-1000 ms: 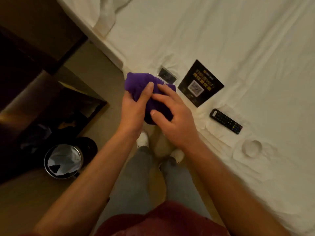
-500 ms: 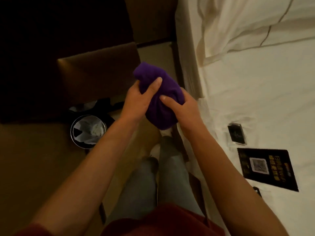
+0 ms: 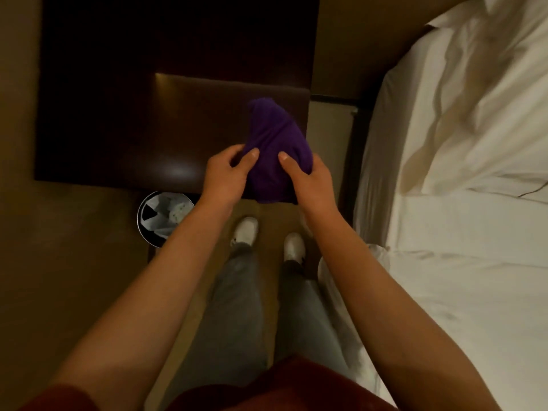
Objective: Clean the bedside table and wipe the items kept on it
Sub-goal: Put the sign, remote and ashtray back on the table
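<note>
Both my hands grip a bunched purple cloth [image 3: 275, 149] over the near right corner of the dark bedside table [image 3: 189, 126]. My left hand [image 3: 226, 176] pinches its left side, thumb on top; my right hand [image 3: 311, 179] is closed round its right side. Lined bin [image 3: 164, 216] on the floor below the table edge, bed [image 3: 462, 203] to my right.
</note>
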{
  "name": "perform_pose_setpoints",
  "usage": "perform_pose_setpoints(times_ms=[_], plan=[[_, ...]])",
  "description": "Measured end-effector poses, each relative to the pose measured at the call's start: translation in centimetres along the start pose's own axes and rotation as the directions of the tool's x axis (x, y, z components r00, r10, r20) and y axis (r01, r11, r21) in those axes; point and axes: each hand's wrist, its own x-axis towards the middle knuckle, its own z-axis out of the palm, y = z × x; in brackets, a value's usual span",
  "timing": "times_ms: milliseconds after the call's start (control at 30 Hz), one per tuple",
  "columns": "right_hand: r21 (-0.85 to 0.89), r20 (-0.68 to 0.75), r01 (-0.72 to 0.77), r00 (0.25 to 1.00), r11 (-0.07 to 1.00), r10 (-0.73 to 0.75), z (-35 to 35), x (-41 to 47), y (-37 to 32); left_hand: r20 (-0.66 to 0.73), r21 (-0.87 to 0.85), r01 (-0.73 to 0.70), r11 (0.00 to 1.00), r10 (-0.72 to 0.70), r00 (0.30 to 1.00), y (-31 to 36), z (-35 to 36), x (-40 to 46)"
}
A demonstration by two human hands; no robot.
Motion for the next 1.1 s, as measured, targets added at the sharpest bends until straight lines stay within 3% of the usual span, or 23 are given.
perform_pose_setpoints(times_ms=[167, 300, 500, 633, 733, 833, 1000, 1100], plan=[[-0.178, -0.049, -0.035, 0.998, 0.983, 0.027, 2.2, 3.7, 0.9, 0.022, 0.262, -0.077, 0.962, 0.074, 0.997, -0.5, -0.6, 3.8], [-0.28, -0.176, -0.066, 0.984, 0.958, 0.017, 3.8, 4.4, 1.5, 0.073, 0.421, -0.126, 0.898, 0.105, 0.992, -0.7, -1.4, 5.5], [-0.54, -0.276, -0.165, 0.961, 0.825, 0.012, 4.1, 4.6, 1.7, 0.152, 0.712, -0.214, 0.669, 0.15, 0.977, -1.0, -1.8, 7.1], [-0.532, -0.33, -0.208, 0.944, 0.821, 0.025, 4.1, 4.6, 1.2, 0.183, 0.737, -0.279, 0.616, 0.214, 0.959, 0.0, -2.1, 7.9], [-0.476, -0.413, -0.212, 0.911, 0.854, -0.003, 3.3, 3.6, 0.8, 0.222, 0.675, -0.436, 0.595, 0.4, 0.889, 1.7, -1.5, 7.3], [-0.403, -0.499, -0.209, 0.866, 0.891, -0.023, 1.5, 1.5, 0.6, 0.295, 0.589, -0.554, 0.588, 0.482, 0.825, 3.0, 0.5, 6.0], [-0.265, -0.666, -0.188, 0.745, 0.946, -0.039, -4.1, -4.4, 1.9, 0.508, 0.459, -0.753, 0.472, 0.556, 0.658, 3.5, 6.3, 1.6], [-0.125, -0.773, -0.188, 0.635, 0.974, 0.024, -7.6, -9.4, 4.2, 0.67, 0.393, -0.831, 0.395, 0.496, 0.553, 2.8, 10.0, -2.2]])
